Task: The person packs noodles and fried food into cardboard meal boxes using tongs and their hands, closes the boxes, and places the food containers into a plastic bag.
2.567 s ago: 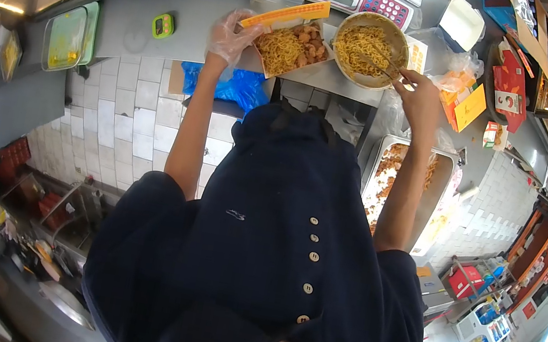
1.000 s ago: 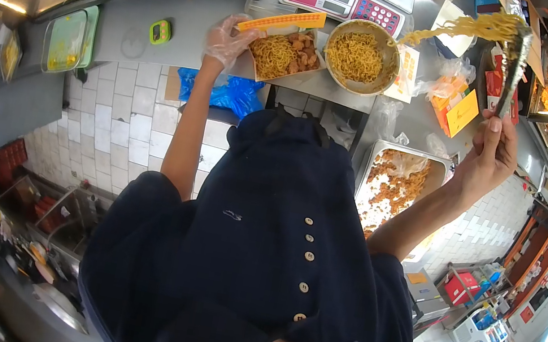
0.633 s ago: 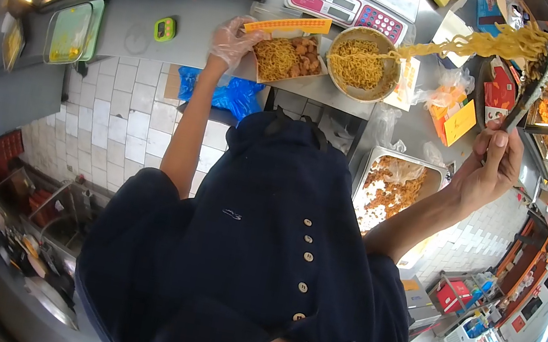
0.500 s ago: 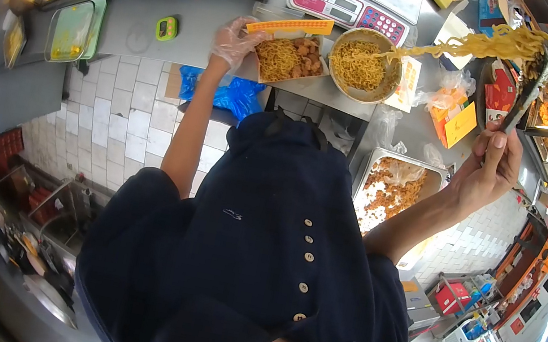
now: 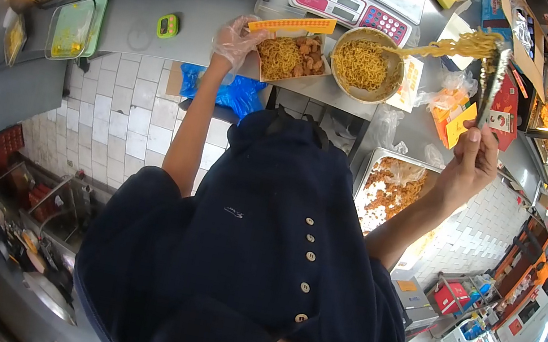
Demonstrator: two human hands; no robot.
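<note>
The right hand (image 5: 475, 160) grips tongs (image 5: 489, 99) clamped on noodles (image 5: 451, 48), whose strands trail down to the bowl (image 5: 392, 81) on the tabletop (image 5: 118, 26). The gloved left hand (image 5: 236, 43) meets the left end of the food box (image 5: 292, 25), just beside the bowl; whether its fingers close on it, I cannot tell.

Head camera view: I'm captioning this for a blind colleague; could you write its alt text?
A person's right hand holds up tongs gripping noodles, strands trailing toward a noodle bowl; the plastic-gloved left hand touches an open takeaway box of noodles and browned meat pieces. Bowl and box share a metal counter.
</note>
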